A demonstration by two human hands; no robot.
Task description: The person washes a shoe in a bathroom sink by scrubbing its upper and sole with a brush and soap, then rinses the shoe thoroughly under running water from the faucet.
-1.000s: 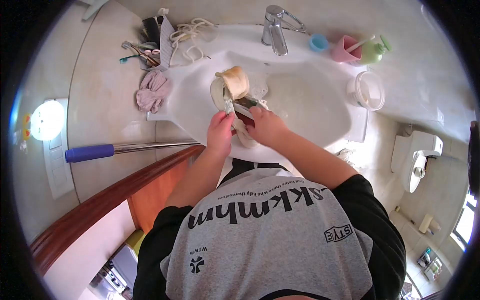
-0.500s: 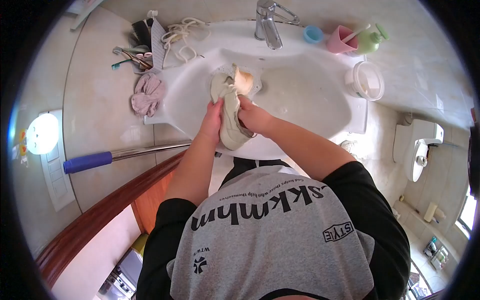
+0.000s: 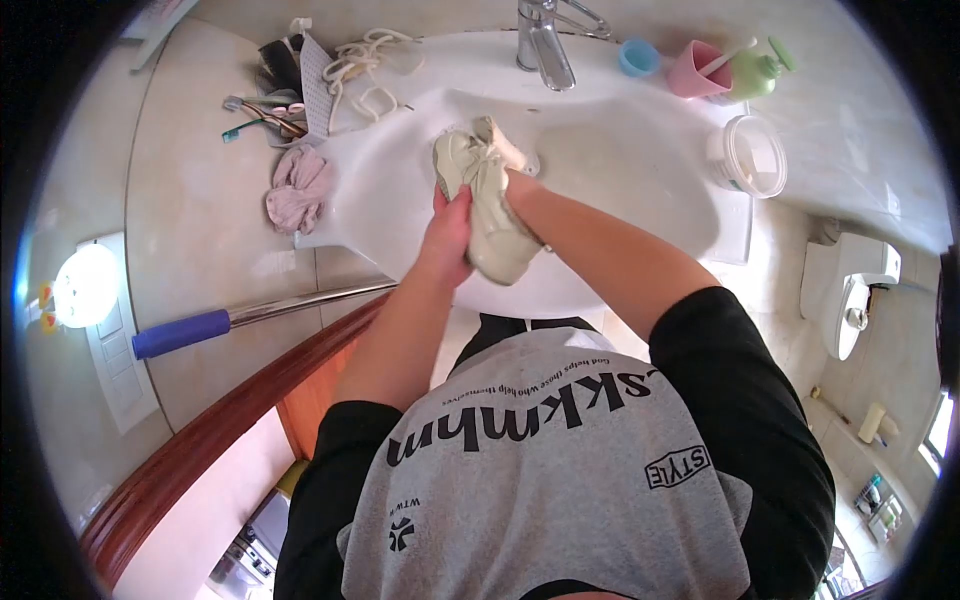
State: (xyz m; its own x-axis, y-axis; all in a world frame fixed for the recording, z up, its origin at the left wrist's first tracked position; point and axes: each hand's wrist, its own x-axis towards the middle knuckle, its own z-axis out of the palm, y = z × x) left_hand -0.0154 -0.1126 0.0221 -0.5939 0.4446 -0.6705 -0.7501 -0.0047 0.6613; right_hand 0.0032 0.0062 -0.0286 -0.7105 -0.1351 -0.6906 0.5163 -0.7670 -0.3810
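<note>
A pale cream-green shoe (image 3: 497, 235) without laces is held over the white sink (image 3: 620, 215), its rounded end towards me and its tongue sticking out at the far end. My left hand (image 3: 450, 232) grips the shoe's left side, thumb along the upper. On the other side, my right hand (image 3: 524, 192) is pressed against the shoe near its opening; its fingers are hidden by the shoe. Some suds show in the basin around the far end of the shoe.
A chrome faucet (image 3: 545, 50) rises at the back. White shoelaces (image 3: 365, 75), a toothbrush holder (image 3: 316, 85) and a pink cloth (image 3: 298, 190) lie left. A blue cup (image 3: 638, 58), pink cup (image 3: 690, 72), green pump bottle (image 3: 752, 76) and clear tub (image 3: 745, 158) stand right.
The shoe has turned in my hands, with more of its upper now facing up. My right hand has moved towards the far end, and its fingers have gone out of sight.
</note>
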